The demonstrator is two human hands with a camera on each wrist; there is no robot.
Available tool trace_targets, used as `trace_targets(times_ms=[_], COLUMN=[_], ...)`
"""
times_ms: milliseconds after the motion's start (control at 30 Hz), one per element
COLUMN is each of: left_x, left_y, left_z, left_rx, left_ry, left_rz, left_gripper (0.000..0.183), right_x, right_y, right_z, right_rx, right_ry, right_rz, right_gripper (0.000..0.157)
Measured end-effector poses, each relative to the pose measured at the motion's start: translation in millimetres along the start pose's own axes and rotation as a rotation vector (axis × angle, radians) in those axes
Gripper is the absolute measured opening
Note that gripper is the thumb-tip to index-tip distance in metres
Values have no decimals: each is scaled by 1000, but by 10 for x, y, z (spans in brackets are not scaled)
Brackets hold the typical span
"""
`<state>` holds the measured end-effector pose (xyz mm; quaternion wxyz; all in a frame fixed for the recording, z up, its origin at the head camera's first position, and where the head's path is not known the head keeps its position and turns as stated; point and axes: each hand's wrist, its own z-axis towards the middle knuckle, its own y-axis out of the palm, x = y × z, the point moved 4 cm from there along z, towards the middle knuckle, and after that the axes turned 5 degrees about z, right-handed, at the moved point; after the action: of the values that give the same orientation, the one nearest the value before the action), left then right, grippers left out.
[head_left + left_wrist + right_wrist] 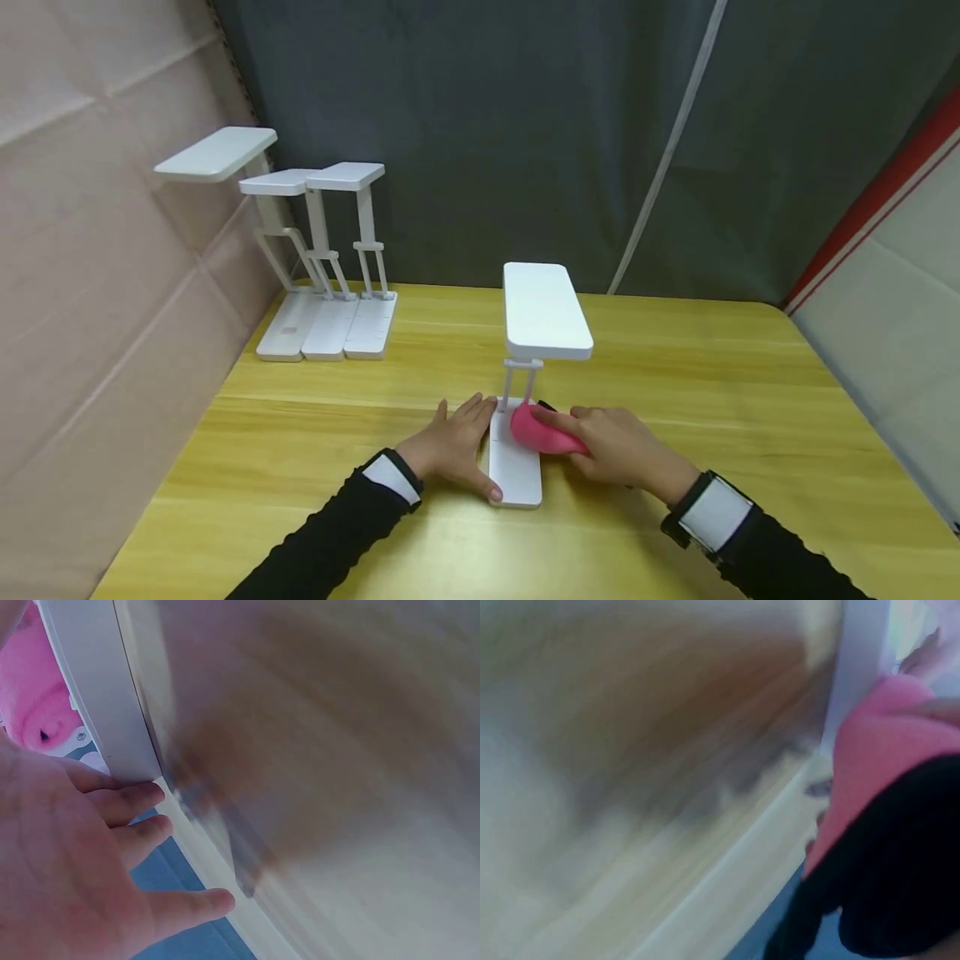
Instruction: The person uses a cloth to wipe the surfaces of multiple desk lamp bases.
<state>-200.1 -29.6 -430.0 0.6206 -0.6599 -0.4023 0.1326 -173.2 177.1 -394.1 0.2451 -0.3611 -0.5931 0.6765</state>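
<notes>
A white folding stand (549, 310) with a flat rectangular top stands in the middle of the table. My left hand (453, 446) steadies its white base (516, 483) along the left side, thumb at the near corner, fingers fairly straight. In the left wrist view those fingers (135, 802) reach past the white edge. My right hand (618, 442) grips a pink cloth (542, 432) and presses it on the base below the two thin struts. Close up in the right wrist view, the pink cloth (885, 742) has a black part (900, 862) beside it, whose kind I cannot tell.
Several similar white folding stands (330, 325) are grouped side by side at the table's back left. Behind the wooden table (697, 375) hangs a dark curtain (480, 142). A pale covered wall (112, 275) borders the left side, and a white panel (892, 292) the right.
</notes>
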Motion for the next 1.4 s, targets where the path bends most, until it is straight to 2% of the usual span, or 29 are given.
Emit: trace_targets(times_ms=[167, 333, 533, 733, 833, 900, 933, 1000, 1100, 1167, 1233, 1400], left_x=[-18, -16, -20, -23, -20, -14, -11, -6, 3, 2, -3, -18], left_y=[-29, -38, -50, -40, -16, -4, 0, 4, 11, 22, 35, 32], left_z=[-2, 1, -10, -11, -5, -2, -2, -2, -8, -12, -8, 2], left_rx=[10, 27, 26, 22, 21, 17, 14, 12, 11, 13, 13, 9], left_ry=[-7, 3, 5, 3, 3, 3, 2, -1, -2, 0, 4, 3], left_rz=[16, 15, 23, 10, 13, 11, 10, 4, 2, 4, 5, 9], left_gripper=[125, 125, 125, 124, 125, 125, 125, 124, 124, 124, 124, 124], right_x=[-57, -162, -278, -329, -319, -293, -281, -263, -260, -274, -296, -395], right_y=[-24, -24, -15, -14, -17, -32, -42, -57, -41, -11, 9, -19], right_z=[-104, -234, -376, -409, -335, -248, -199, -97, 20, 69, 76, -12], right_rx=[-88, -134, -200, -290, -239, -143, -82, 25, 97, 103, 87, 7], right_ry=[-30, -86, -87, -153, -156, -121, -99, -48, 4, 12, 9, -9], right_rz=[108, 186, 263, 447, 505, 453, 390, 222, -17, -96, -125, -79], right_gripper=[57, 54, 55, 56, 53, 52, 52, 54, 54, 55, 53, 51])
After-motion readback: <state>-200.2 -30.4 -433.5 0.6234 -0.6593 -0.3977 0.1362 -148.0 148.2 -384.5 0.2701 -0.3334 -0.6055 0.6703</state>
